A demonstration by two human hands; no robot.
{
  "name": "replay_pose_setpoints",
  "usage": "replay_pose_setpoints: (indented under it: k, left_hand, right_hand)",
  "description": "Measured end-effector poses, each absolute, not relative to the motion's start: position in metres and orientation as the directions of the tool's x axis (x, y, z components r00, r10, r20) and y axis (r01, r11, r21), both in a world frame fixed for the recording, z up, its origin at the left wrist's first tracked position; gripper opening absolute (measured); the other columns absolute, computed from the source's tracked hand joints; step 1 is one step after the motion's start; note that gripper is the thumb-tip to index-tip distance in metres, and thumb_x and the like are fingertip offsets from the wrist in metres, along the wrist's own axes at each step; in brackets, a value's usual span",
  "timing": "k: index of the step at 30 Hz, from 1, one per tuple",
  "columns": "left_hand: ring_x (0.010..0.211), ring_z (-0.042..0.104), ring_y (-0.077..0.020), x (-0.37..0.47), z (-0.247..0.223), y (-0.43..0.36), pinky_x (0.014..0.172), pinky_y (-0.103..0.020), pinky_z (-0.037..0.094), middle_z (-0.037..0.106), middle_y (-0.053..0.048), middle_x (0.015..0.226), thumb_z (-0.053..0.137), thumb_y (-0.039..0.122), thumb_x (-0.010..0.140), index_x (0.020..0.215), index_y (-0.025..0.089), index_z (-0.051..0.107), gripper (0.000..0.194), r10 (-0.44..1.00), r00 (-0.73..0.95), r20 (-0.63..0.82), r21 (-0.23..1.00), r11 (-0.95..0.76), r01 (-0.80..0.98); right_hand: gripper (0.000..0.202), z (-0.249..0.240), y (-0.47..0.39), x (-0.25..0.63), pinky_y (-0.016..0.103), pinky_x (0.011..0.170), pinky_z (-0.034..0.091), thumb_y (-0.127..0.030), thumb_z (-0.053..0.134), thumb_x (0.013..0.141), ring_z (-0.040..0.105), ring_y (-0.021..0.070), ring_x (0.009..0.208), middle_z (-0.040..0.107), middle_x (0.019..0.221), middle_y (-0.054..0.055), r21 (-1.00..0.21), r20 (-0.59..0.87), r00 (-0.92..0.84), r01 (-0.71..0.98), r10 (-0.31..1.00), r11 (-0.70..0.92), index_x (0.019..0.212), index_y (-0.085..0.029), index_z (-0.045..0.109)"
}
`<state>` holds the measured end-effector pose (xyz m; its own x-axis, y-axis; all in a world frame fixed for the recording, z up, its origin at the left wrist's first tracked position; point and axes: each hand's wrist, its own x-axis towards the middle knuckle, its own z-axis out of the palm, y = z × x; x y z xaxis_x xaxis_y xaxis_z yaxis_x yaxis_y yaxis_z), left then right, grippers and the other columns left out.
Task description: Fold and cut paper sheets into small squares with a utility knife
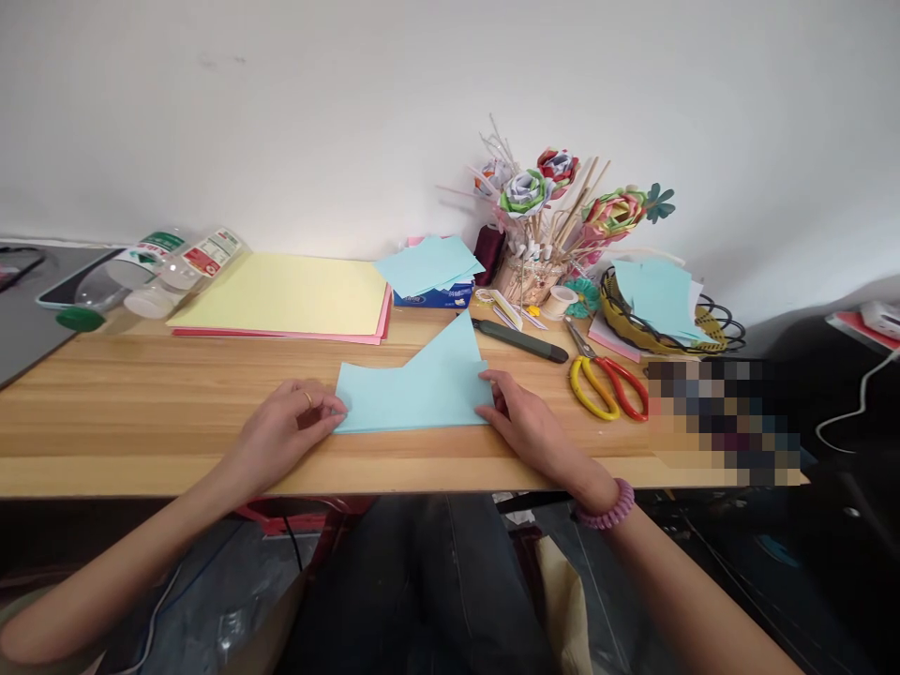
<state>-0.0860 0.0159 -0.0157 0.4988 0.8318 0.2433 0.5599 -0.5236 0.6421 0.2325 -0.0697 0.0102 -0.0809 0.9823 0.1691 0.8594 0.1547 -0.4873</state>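
Note:
A light blue sheet of paper [422,394] lies near the front edge of the wooden table, with a straight near edge and one pointed corner rising at the back. My left hand [292,427] pinches its left end between thumb and fingers. At the right end, my right hand [524,417] grips the paper the same way, thumb below and fingers on its edge. Behind the paper rests a dark green cutter-like tool [524,340]. To the right are scissors [608,380] with one yellow and one red handle, lying partly spread.
Yellow and pink sheets [281,295] and two plastic bottles [151,267] lie at the back left. Blue papers [430,264] top a blue box [436,297]. A jar [527,279] holds paper flowers and sticks. A basket [619,314] with blue paper stands at right.

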Motion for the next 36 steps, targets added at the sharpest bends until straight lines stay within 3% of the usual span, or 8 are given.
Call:
replay_pose_setpoints:
  k: [4,12,20,27,31,34,36]
  left_hand:
    - [0.088,0.054,-0.0208,-0.086,-0.016,0.018,0.08,-0.035,0.042,0.067,-0.003,0.086,0.055,0.036,0.088,0.086,0.024,0.071,0.02,0.745,0.572,0.343,0.595,-0.644,0.482]
    - [0.077,0.052,-0.0161,-0.09,-0.019,0.021,0.073,-0.031,0.039,0.06,0.0,0.077,0.051,0.026,0.091,0.095,0.033,0.073,0.023,0.628,0.655,0.42,0.513,-0.76,0.4]
    - [0.075,0.049,-0.015,-0.091,-0.02,0.024,0.072,-0.03,0.037,0.054,0.001,0.075,0.048,0.023,0.093,0.1,0.036,0.071,0.028,0.585,0.691,0.424,0.489,-0.791,0.368]
    - [0.077,0.047,-0.0173,-0.09,-0.014,0.021,0.076,-0.033,0.039,0.05,-0.001,0.074,0.04,0.027,0.094,0.099,0.039,0.071,0.034,0.587,0.729,0.351,0.406,-0.797,0.446]
    - [0.1,0.044,-0.0239,-0.088,-0.016,0.017,0.09,-0.044,0.04,0.053,-0.006,0.099,0.037,0.028,0.095,0.099,0.037,0.072,0.037,0.618,0.706,0.346,0.315,-0.785,0.533]
    - [0.13,0.022,-0.0362,-0.084,-0.017,0.015,0.102,-0.06,0.024,0.041,-0.005,0.134,0.038,0.021,0.093,0.109,0.039,0.068,0.038,0.614,0.683,0.395,0.17,-0.78,0.603]
    - [0.138,0.006,-0.0405,-0.082,-0.014,0.015,0.103,-0.068,0.012,0.032,-0.001,0.146,0.035,0.014,0.093,0.12,0.043,0.06,0.046,0.58,0.734,0.353,0.08,-0.8,0.595]
  right_hand:
    - [0.029,0.014,-0.068,0.236,0.029,0.063,0.044,-0.022,0.051,0.086,0.056,0.0165,0.068,0.058,0.079,0.002,-0.521,0.139,-0.092,0.84,0.986,0.152,0.115,-0.016,0.048]
    - [0.006,0.023,-0.066,0.236,0.026,0.063,0.041,-0.023,0.052,0.086,0.054,0.0139,0.067,0.061,0.078,0.001,-0.56,0.101,-0.122,0.814,0.987,0.157,0.087,-0.019,0.056]
    - [0.005,0.023,-0.06,0.238,0.026,0.067,0.041,-0.02,0.051,0.086,0.056,0.0144,0.072,0.064,0.086,0.003,-0.523,0.09,-0.174,0.83,0.981,0.195,0.087,-0.019,0.056]
    - [0.01,0.025,-0.064,0.234,0.03,0.074,0.042,-0.019,0.046,0.09,0.057,0.018,0.083,0.062,0.092,0.006,-0.438,0.086,-0.208,0.87,0.974,0.225,0.094,-0.018,0.055]
    - [0.011,0.025,-0.064,0.233,0.032,0.075,0.042,-0.017,0.045,0.091,0.056,0.019,0.085,0.06,0.094,0.007,-0.38,0.08,-0.226,0.893,0.971,0.239,0.096,-0.018,0.054]
    - [0.01,0.026,-0.063,0.233,0.031,0.075,0.042,-0.017,0.044,0.092,0.056,0.0185,0.084,0.059,0.093,0.007,-0.338,0.071,-0.254,0.904,0.965,0.263,0.095,-0.018,0.053]
    - [0.01,0.027,-0.064,0.233,0.03,0.074,0.043,-0.017,0.043,0.093,0.056,0.0179,0.084,0.058,0.093,0.007,-0.313,0.066,-0.272,0.908,0.96,0.279,0.094,-0.018,0.053]
